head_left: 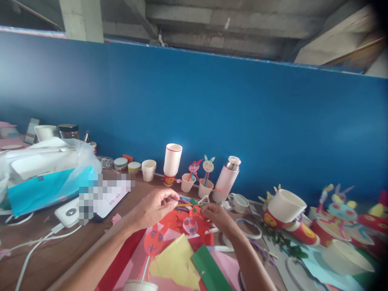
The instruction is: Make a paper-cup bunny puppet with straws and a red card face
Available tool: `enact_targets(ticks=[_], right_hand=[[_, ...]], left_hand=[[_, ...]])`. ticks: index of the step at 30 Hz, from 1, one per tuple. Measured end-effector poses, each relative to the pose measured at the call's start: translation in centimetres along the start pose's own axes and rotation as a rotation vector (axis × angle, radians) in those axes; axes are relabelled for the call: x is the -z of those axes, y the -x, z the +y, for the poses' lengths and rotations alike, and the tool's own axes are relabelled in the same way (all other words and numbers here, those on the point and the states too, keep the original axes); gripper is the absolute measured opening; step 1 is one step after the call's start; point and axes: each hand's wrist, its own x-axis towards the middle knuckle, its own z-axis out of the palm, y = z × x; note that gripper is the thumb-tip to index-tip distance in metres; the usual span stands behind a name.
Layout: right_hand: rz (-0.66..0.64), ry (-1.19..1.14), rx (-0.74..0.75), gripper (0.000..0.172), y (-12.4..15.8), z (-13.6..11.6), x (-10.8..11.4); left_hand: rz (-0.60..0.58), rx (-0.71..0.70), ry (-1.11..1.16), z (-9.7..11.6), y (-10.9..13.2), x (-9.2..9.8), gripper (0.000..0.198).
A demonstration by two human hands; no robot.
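My left hand point(153, 208) hovers above the paper pile with its fingers curved and a gap between thumb and fingertips. Nothing shows in it. The thumb and fingers of my right hand point(216, 214) are pinched on a small orange paper piece point(195, 210) with green on top. Just below lies a round pale purple paper face point(190, 226) on red paper point(174, 222). Coloured sticks point(184, 202) lie behind, between the hands. Nearer me, an orange paper face point(153, 242) stands on a straw point(146, 268) in a paper cup point(140, 285).
Yellow paper point(174, 260) and green paper point(210, 266) lie in front. Along the blue wall stand stacked cups point(172, 159), two cups with paper figures point(206, 188) and a thermos point(226, 180). A plastic bag point(87, 155), power bank point(67, 212) and phone point(113, 198) sit left; more cup crafts point(332, 230) crowd the right.
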Motion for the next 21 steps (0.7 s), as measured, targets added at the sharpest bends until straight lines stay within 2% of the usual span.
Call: enact_targets(ticks=[5, 8, 14, 21], right_hand=[[-0.009, 0.017, -0.066, 0.02, 0.6, -0.3, 2.1], [-0.028, 0.035, -0.078, 0.017, 1.0, -0.6, 2.4], [-0.125, 0.039, -0.103, 0.015, 1.4, -0.9, 1.4], [-0.325, -0.043, -0.088, 0.028, 2.3, -2.1, -0.3]], left_hand=[[-0.038, 0.009, -0.005, -0.3, 0.0, -0.3, 0.023], [-0.051, 0.009, -0.004, -0.5, 0.1, -0.3, 0.022], [-0.065, 0.014, 0.003, -0.6, 0.1, -0.2, 0.022], [-0.049, 0.014, 0.011, -0.3, 0.1, -0.1, 0.023]])
